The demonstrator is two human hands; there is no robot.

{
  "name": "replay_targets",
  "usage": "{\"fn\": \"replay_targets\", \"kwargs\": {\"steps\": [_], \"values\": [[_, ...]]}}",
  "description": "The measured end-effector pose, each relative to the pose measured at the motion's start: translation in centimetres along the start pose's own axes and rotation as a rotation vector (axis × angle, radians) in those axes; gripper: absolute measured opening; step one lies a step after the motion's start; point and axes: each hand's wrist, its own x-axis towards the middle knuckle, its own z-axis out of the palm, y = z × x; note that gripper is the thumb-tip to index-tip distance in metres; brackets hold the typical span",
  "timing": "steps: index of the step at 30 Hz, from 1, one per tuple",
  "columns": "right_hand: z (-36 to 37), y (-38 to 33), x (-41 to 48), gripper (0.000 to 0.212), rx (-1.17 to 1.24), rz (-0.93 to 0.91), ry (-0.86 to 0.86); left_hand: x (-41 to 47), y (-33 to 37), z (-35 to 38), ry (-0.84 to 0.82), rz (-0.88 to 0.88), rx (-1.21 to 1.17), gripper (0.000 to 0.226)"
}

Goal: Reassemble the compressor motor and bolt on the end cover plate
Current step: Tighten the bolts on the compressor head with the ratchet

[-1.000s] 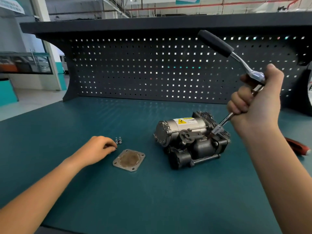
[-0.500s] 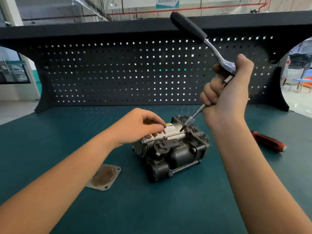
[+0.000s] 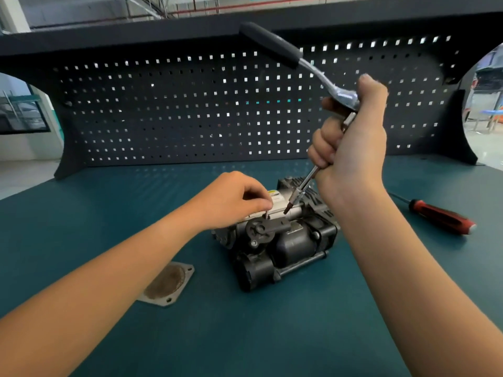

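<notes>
Bench (image 3: 109,213), left hand (image 3: 234,197) pinching bolt (image 3: 266,215) atop compressor (image 3: 294,240), right hand (image 3: 351,148) gripping ratchet (image 3: 272,44)

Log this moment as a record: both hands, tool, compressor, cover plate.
Left hand: pinches a small bolt at the top of the compressor
Right hand: grips the ratchet, bit angled down toward the bolt
Compressor: on the bench, below both hands
Cover plate: flat on the bench, left of the compressor, not fitted
Screwdriver: lying at right, untouched
</notes>
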Motion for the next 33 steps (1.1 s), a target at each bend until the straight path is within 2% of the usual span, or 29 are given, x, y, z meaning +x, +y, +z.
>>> {"fn": "replay_targets", "kwargs": {"steps": [5, 8, 11, 15, 19, 26, 33], "values": [[0.1, 0.4, -0.1, 0.042, -0.029, 0.007, 0.004, 0.0, 0.0, 0.5, -0.004, 0.060, 0.051, 0.008], [0.1, 0.3, 0.0, 0.042, -0.037, 0.016, 0.010, -0.1, 0.2, 0.2, -0.096, 0.045, -0.008, 0.021], [0.0, 0.4, -0.1, 0.042, -0.036, 0.018, 0.012, -0.5, -0.1, 0.0, -0.127, -0.029, -0.126, 0.020], [0.0, 0.5, -0.1, 0.041, -0.028, 0.019, 0.016, -0.6, -0.8, 0.0, -0.112, -0.121, -0.239, 0.018], [-0.1, 0.5, -0.2, 0.041, -0.028, 0.017, 0.020, -0.4, -1.0, 0.6, -0.006, -0.170, -0.286, 0.017], [0.1, 0.4, -0.3, 0.042, -0.022, 0.016, 0.019, -0.5, -0.5, 0.0, -0.100, -0.146, -0.225, 0.019], [0.0, 0.8, -0.3, 0.040, -0.035, 0.015, 0.025, -1.2, -1.3, 1.0, 0.021, -0.137, -0.286, 0.030]]}}
